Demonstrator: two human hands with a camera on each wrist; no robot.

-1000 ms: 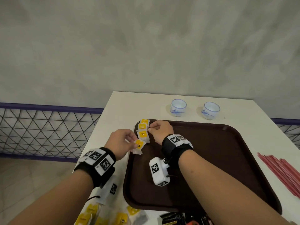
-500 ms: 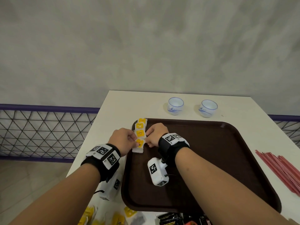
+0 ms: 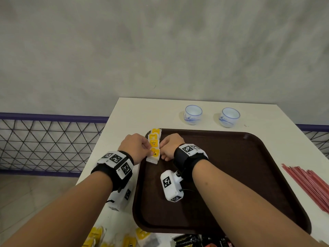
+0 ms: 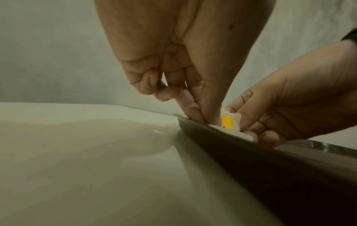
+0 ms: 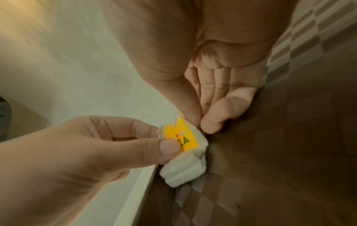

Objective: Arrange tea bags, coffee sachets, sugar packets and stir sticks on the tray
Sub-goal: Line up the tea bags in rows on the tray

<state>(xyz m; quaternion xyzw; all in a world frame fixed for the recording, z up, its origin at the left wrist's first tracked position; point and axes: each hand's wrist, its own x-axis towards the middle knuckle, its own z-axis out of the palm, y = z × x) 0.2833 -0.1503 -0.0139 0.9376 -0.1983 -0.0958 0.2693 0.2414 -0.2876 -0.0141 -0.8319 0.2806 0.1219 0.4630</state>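
Both hands (image 3: 135, 146) lowered; tea bag (image 3: 154, 154) seemingly against tray (image 3: 231, 175) rim.

— What do you have from the head camera?

— I see the left hand (image 3: 136, 147) and right hand (image 3: 170, 146) on either side of a row of tea bags (image 3: 154, 145) along the brown tray (image 3: 249, 184)'s far left edge. The left thumb presses the nearest yellow tag.

— Anything around it?

— Two cups (image 3: 193, 114) beyond the tray, red stir sticks (image 3: 309, 184) at right, loose tea bags (image 3: 114, 237) and dark sachets (image 3: 195, 241) at the near edge.
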